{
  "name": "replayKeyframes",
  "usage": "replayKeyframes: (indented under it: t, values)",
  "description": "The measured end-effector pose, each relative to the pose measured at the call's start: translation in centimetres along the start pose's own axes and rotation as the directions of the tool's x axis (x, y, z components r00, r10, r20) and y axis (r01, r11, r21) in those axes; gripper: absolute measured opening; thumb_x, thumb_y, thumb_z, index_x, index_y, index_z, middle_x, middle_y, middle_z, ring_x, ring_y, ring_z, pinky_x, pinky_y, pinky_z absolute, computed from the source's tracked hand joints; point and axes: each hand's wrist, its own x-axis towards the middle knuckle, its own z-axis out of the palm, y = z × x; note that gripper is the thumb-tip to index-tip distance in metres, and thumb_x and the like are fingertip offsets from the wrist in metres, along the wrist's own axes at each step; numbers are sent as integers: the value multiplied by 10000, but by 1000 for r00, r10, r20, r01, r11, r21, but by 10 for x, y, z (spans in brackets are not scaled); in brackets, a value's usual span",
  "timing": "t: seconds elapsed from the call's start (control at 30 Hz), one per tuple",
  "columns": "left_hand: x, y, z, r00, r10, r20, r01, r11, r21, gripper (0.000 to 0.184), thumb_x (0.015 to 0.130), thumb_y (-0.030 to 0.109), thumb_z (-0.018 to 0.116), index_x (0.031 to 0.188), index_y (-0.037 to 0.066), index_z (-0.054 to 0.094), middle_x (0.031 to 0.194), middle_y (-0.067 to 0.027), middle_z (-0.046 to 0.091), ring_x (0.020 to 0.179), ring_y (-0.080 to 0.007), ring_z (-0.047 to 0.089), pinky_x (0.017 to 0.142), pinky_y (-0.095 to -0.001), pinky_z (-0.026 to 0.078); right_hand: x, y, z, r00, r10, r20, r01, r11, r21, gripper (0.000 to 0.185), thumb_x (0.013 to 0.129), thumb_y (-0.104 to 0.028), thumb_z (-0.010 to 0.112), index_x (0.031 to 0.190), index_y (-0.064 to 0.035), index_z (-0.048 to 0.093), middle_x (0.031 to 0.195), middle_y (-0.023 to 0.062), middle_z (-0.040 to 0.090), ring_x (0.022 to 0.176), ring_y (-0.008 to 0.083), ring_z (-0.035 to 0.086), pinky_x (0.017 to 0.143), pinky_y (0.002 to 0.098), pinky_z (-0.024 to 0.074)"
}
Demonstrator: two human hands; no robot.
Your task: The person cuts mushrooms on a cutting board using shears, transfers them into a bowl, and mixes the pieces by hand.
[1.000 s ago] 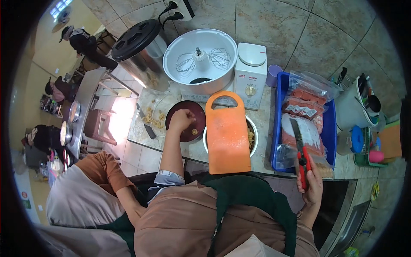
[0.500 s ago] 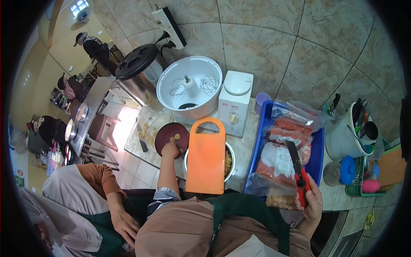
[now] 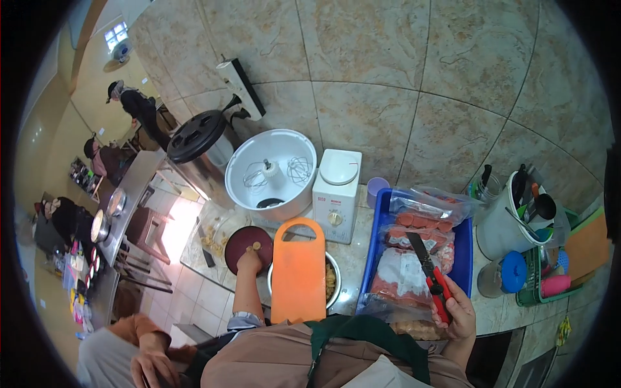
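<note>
My left hand (image 3: 249,262) reaches into a dark red bowl (image 3: 234,247) with its fingers curled downward. A few small round tan pieces (image 3: 256,246) lie by the fingertips; what the fingers pinch is hidden. My right hand (image 3: 460,310) grips a cutter (image 3: 435,282) with red-and-black handles, its long dark blade slanting up to the left over a blue tray (image 3: 365,284) of packaged red meat (image 3: 404,271). Between my hands, an orange cutting board (image 3: 299,278) rests across a white bowl (image 3: 333,291) with yellowish-brown food inside.
A white mixer (image 3: 336,200) with a whisk-fitted bowl (image 3: 272,139) stands behind. Left of the red bowl is a clear bag (image 3: 210,236) of tan pieces. A utensil bucket (image 3: 498,233) and blue-lidded jar (image 3: 495,279) stand right. Another person's hand (image 3: 154,365) is at lower left.
The view has tilted up, so the counter things sit lower in it. My left hand stays in the red bowl and my right still holds the cutter. The neighbouring person's arm has shifted.
</note>
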Motion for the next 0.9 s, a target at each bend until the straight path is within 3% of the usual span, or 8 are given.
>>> replayKeyframes:
  t: [0.27,0.37,0.53,0.67,0.73,0.9]
  values:
    - [7,-8,4,995,-23,98,18,999,46,437,837,175,340,1238,2,320,1067,-193,555,984,-303,548,808,-386,447,11,-2,1,996,43,78,-47,998,53,483,870,-144,452,1308,-24,287,801,124,538,548,102,459,408,165,304]
    - [3,-8,-1,992,-50,117,44,998,54,421,821,176,388,1202,-4,396,1071,-188,555,993,-293,545,821,-377,445,14,-1,1,995,48,92,-50,999,21,495,870,-157,457,1312,-26,277,811,117,539,555,99,463,412,166,306]
    - [-3,-6,-9,983,-64,173,50,995,86,446,697,306,634,1012,-3,576,1087,-165,555,1008,-274,538,832,-363,449,15,-2,1,994,68,82,-68,998,7,516,864,-185,475,1313,-28,274,799,120,538,544,104,470,408,168,318]
    - [6,-18,-2,983,-18,182,1,995,95,580,620,378,704,1033,-3,562,1090,-155,556,1003,-268,542,830,-358,453,16,-3,2,992,82,92,-83,997,5,514,869,-171,466,1315,-15,265,814,102,535,567,85,465,441,171,338]
    - [14,-22,6,978,-68,195,58,997,57,619,583,382,739,1042,6,559,1082,-154,560,994,-265,547,828,-354,454,15,-4,6,992,77,101,-80,997,23,517,868,-169,467,1316,-15,261,811,98,531,566,83,462,446,172,343]
    - [2,-17,-1,991,-53,122,43,996,80,555,571,337,761,993,20,588,1036,-158,580,969,-266,559,818,-356,458,16,-1,3,990,84,115,-89,995,34,522,867,-161,468,1319,-12,253,801,90,520,561,83,453,456,178,357]
